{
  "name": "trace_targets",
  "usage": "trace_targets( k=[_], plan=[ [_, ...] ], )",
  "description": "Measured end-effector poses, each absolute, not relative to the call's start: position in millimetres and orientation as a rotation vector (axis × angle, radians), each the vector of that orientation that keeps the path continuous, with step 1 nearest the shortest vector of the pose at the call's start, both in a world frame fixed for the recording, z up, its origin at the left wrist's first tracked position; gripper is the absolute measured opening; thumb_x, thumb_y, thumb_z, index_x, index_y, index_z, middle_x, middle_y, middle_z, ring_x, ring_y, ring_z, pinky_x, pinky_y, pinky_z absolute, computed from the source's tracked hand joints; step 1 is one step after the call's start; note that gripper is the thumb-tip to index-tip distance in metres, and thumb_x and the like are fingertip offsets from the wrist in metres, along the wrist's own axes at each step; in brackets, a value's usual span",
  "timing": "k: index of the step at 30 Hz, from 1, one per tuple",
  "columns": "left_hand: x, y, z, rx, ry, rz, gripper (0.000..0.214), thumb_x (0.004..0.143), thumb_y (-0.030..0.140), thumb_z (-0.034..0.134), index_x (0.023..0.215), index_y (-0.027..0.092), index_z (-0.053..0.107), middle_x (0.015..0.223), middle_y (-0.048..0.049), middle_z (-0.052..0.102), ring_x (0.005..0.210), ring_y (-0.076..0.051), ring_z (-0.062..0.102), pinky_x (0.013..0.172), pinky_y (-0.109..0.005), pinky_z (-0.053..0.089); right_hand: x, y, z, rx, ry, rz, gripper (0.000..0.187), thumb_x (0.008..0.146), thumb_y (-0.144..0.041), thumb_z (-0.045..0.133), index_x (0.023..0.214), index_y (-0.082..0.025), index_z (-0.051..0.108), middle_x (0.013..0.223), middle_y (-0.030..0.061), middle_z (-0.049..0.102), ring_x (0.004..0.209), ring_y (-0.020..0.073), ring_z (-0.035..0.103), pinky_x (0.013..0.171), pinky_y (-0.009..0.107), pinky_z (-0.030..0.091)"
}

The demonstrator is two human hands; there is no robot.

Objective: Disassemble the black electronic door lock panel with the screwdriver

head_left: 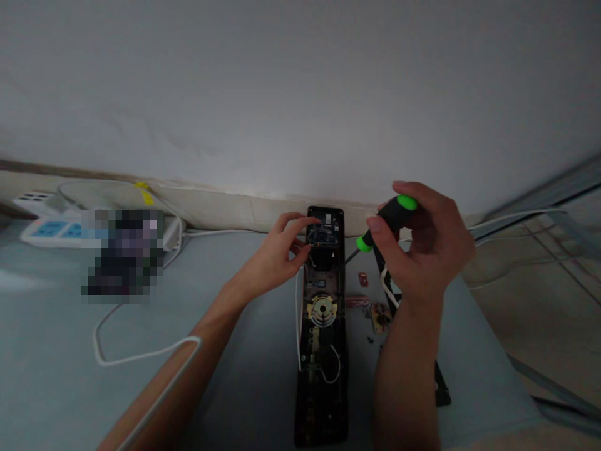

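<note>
A long black opened device lies lengthwise on the grey table, its circuit board, a round brass part and white wires showing inside. My left hand rests on its far end, fingertips pinched at the blue circuit board. My right hand is closed round a black screwdriver with green ends. The screwdriver's tip points down-left at the device's right edge.
Small loose parts lie right of the device, near a black strip. A white cable loops across the table on the left. White-and-blue power strips and a blurred dark object sit at back left. The table edge runs on the right.
</note>
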State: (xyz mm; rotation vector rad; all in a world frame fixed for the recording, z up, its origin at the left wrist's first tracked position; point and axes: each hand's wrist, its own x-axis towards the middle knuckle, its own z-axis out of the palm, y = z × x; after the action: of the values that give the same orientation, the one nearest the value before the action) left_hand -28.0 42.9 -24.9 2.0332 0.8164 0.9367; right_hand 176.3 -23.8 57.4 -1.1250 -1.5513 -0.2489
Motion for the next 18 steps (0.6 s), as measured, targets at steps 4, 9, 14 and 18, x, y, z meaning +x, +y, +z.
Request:
trace_targets(
  k=[4,9,14,18],
  plan=[
    [-30,44,-24,2.053,0.829,0.926,0.046,0.096,0.014,0.056,0.141,0.024,0.053,0.141,-0.0118,0.044,0.084,-0.010,0.070,0.087,-0.032,0.067,178,-23,57,-1.107,-1.527,-0.197,0.031,0.089,-0.032,0.076,0.118,-0.027,0.068,0.107,0.0058,0.068,0.072,0.0185,0.066,0.056,0.035,0.056],
    [-28,41,-20,2.199,0.910,0.917,0.042,0.098,0.015,0.055,0.139,0.023,0.055,0.148,-0.0132,0.042,0.089,-0.013,0.071,0.094,-0.039,0.064,183,-26,59,-1.159,-1.536,-0.192,0.031,0.091,-0.035,0.074,0.120,-0.030,0.067,0.106,0.0055,0.069,0.074,0.0196,0.067,0.053,0.034,0.056],
    [-17,26,-2,2.456,1.003,1.184,0.030,0.098,0.018,0.060,0.128,0.022,0.062,0.146,-0.0128,0.048,0.135,-0.031,0.053,0.110,-0.052,0.053,190,-41,70,-1.155,-1.499,-0.118,0.030,0.088,-0.036,0.077,0.118,-0.032,0.070,0.104,0.0035,0.069,0.074,0.0182,0.066,0.057,0.033,0.058],
    [-5,10,4,2.554,0.750,1.101,0.026,0.100,0.016,0.057,0.124,0.020,0.065,0.135,-0.0121,0.058,0.120,-0.024,0.064,0.106,-0.046,0.056,202,-50,76,-1.260,-1.600,0.139,0.032,0.089,-0.033,0.076,0.120,-0.033,0.070,0.091,-0.0020,0.068,0.062,0.0125,0.060,0.054,0.029,0.057]
  ],
)
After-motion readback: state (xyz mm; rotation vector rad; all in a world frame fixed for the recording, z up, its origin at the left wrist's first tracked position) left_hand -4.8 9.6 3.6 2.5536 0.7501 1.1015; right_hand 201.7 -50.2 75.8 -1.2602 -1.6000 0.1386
